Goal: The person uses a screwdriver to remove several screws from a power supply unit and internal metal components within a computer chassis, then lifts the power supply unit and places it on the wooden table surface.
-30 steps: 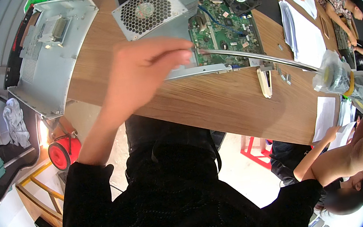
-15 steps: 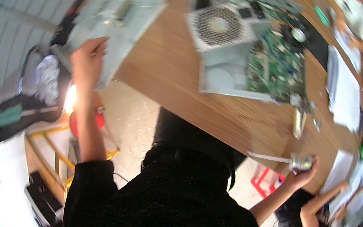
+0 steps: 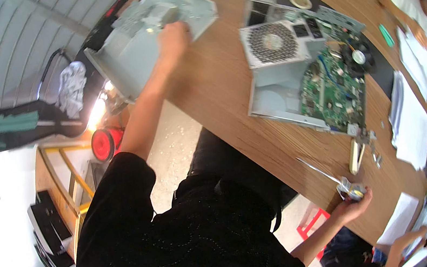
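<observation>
Closed right hand [image 3: 353,205] grips a screwdriver [image 3: 324,175] over the wooden table [image 3: 218,89]. Left hand [image 3: 172,36] rests on the grey metal case panel [image 3: 150,33]; its grip cannot be told.

A matt grey sheet-metal cover panel [image 3: 156,37] is gripped by the left hand [image 3: 173,36], while a bright, polished metal screwdriver [image 3: 334,179] with a clear glossy plastic handle is closed in the right hand [image 3: 352,207]. The table [image 3: 225,99] is made of smooth wood with a visible grain and a dull sheen. Bare grey metal is shown by the open computer case [image 3: 274,97], a glossy green circuit board [image 3: 330,89] is seen inside it, and matt white paper sheets [image 3: 411,124] are laid nearby.
</observation>
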Available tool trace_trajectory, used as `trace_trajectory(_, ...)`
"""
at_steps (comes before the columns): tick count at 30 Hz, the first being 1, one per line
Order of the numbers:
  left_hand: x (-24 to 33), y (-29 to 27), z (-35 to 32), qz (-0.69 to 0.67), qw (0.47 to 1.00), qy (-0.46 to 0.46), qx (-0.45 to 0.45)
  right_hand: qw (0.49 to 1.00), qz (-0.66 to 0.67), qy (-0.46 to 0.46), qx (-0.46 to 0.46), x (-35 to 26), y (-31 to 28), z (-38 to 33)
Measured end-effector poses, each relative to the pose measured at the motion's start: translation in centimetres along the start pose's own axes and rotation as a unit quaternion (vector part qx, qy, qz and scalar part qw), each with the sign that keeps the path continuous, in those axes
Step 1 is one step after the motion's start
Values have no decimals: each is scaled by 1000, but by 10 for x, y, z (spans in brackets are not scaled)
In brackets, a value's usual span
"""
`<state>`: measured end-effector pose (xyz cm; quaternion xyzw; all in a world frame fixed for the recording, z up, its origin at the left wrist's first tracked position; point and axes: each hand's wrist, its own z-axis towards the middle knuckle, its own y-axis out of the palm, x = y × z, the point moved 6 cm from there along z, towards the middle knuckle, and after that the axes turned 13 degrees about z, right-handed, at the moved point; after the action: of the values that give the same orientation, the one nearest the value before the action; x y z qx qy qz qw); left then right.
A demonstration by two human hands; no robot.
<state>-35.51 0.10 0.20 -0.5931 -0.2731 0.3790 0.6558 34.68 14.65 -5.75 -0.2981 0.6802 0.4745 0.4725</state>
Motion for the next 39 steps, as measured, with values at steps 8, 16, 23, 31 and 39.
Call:
trace_trajectory(8, 4, -10, -2, -41, 996, 6, 80, 997, -2, -68, -41, -9, 22, -19)
trace_trajectory(16, 54, -95, -101, -464, 881, 62, 65, 998, 0, -57, -36, -11, 31, -23)
trace_trajectory(23, 111, -110, -123, -372, 893, 250, 42, 997, -9, -52, -47, -10, 33, -23)
trace_trajectory(31, 118, -79, -118, -526, 830, 186, -12, 997, -40, -38, -55, -6, 36, -24)
trace_trajectory(39, 122, -91, -166, -404, 901, 137, 73, 995, -78, -42, -55, -8, 40, -26)
